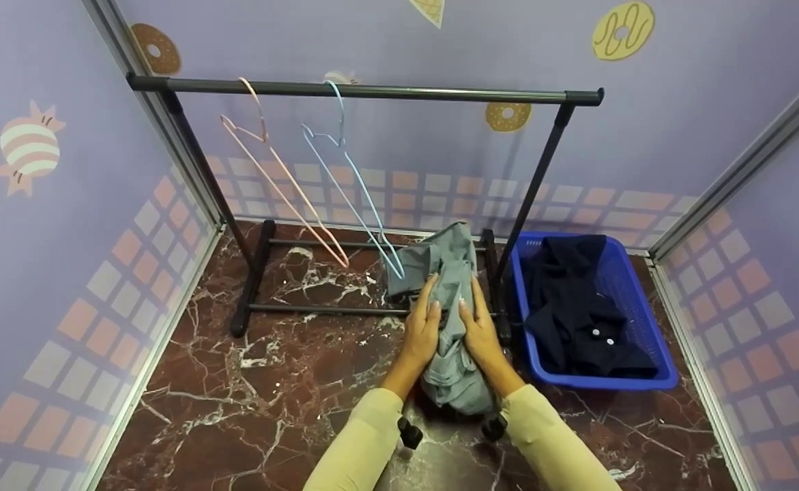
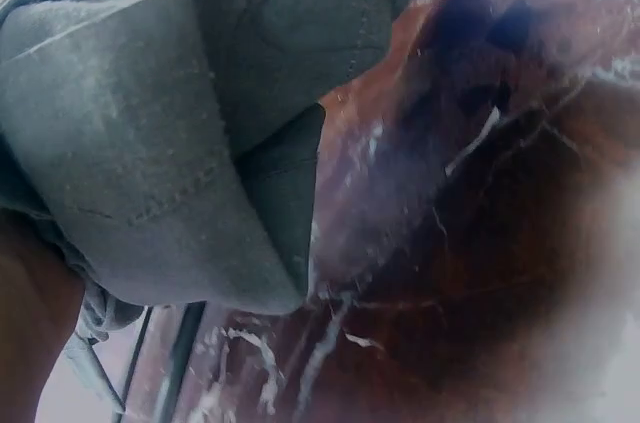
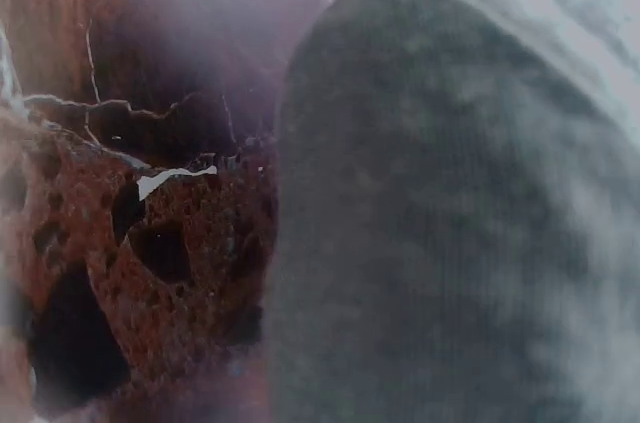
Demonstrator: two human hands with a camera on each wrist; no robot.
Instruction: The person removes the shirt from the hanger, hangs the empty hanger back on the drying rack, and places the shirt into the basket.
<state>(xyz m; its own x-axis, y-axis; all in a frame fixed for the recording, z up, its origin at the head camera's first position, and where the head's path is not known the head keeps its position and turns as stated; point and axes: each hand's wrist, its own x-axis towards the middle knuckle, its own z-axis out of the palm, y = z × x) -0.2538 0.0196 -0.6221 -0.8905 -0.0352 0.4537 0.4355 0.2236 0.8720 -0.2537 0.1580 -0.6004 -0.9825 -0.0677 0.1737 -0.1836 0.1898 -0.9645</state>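
Note:
A bunched grey-green garment [image 1: 452,334] is held up between both hands in front of the rack. My left hand [image 1: 421,331] grips its left side, thumb on top. On the opposite side my right hand [image 1: 482,334] grips it the same way. Part of the cloth extends beyond the fingertips, and a rounded bundle hangs near the wrists. In the left wrist view, a folded, stitched band of the garment [image 2: 150,163] shows. Grey cloth [image 3: 450,213] fills much of the right wrist view. The fingers' undersides are hidden by the cloth.
A black clothes rack [image 1: 413,92] stands ahead, carrying a pink hanger [image 1: 283,170] and a blue hanger [image 1: 355,170]. To the right, a blue basket [image 1: 645,320] holds dark navy clothing [image 1: 570,307] with white buttons. Patterned walls enclose the marbled reddish-brown floor [image 1: 235,409].

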